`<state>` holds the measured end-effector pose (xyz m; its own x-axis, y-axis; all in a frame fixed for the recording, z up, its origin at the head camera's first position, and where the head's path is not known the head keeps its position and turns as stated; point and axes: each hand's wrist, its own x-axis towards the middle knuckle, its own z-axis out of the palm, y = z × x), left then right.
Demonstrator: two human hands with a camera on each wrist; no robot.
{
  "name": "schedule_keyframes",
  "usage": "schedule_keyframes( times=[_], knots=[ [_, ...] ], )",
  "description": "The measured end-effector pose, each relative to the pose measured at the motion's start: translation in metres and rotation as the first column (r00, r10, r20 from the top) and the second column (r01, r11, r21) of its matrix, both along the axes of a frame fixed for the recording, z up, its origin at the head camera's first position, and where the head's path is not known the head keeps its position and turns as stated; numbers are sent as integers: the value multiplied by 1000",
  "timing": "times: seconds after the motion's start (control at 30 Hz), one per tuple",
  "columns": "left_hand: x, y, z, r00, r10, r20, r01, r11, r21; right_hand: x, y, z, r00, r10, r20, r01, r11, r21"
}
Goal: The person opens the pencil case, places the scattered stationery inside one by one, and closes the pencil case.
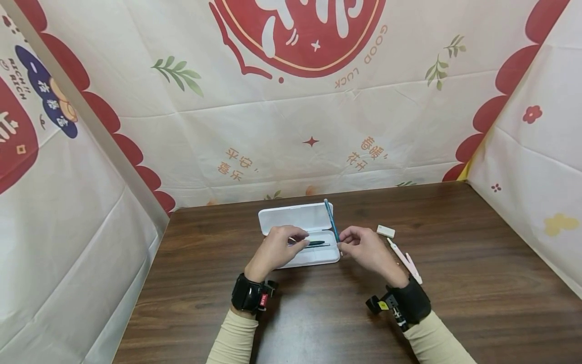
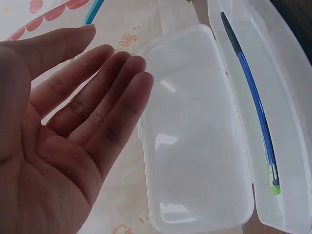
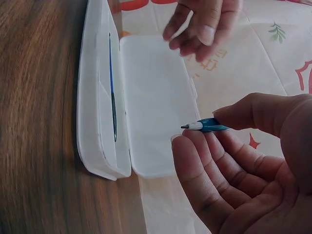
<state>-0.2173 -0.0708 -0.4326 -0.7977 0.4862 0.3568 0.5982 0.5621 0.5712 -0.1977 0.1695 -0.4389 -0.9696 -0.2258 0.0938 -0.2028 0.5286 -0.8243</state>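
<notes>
My right hand (image 1: 366,246) pinches a teal pencil (image 1: 331,218) between thumb and fingers at the right end of a white pencil case (image 1: 313,259). The pencil stands steeply, its pale, dark-tipped point (image 3: 192,126) showing just past the fingertips in the right wrist view. The case lies with its lid (image 1: 291,217) folded back toward the wall. Inside the tray is a blue pen (image 2: 254,92) with a dark grip and a green end. Over the left part of the case hovers my left hand (image 1: 276,246), its fingers loosely extended and holding nothing.
To the right of the case, a white eraser (image 1: 385,231) lies on the brown wooden table (image 1: 313,323). Beside my right wrist is a slim pale pink tool (image 1: 403,259). Printed cloth (image 1: 291,121) hangs along the table's back edge and both sides.
</notes>
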Motion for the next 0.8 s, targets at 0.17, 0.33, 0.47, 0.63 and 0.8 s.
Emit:
schedule_keyframes(
  times=[0.17,0.33,0.47,0.63,0.8],
  knots=[
    [2,2,2,1000,-13,16,13,999,45,1,-5,-2,999,21,-33,-20,999,27],
    [3,3,3,1000,-7,21,6,998,66,3,-9,-2,998,42,-40,-41,999,22],
    [4,5,3,1000,9,6,-10,997,81,5,-12,-3,996,69,-53,-68,997,23],
    [4,9,3,1000,10,-21,-8,992,129,6,-15,-2,994,83,-68,-82,996,20],
    [4,12,1,999,12,-32,-6,985,170,6,-18,-2,992,102,-72,-101,995,18]
  ],
)
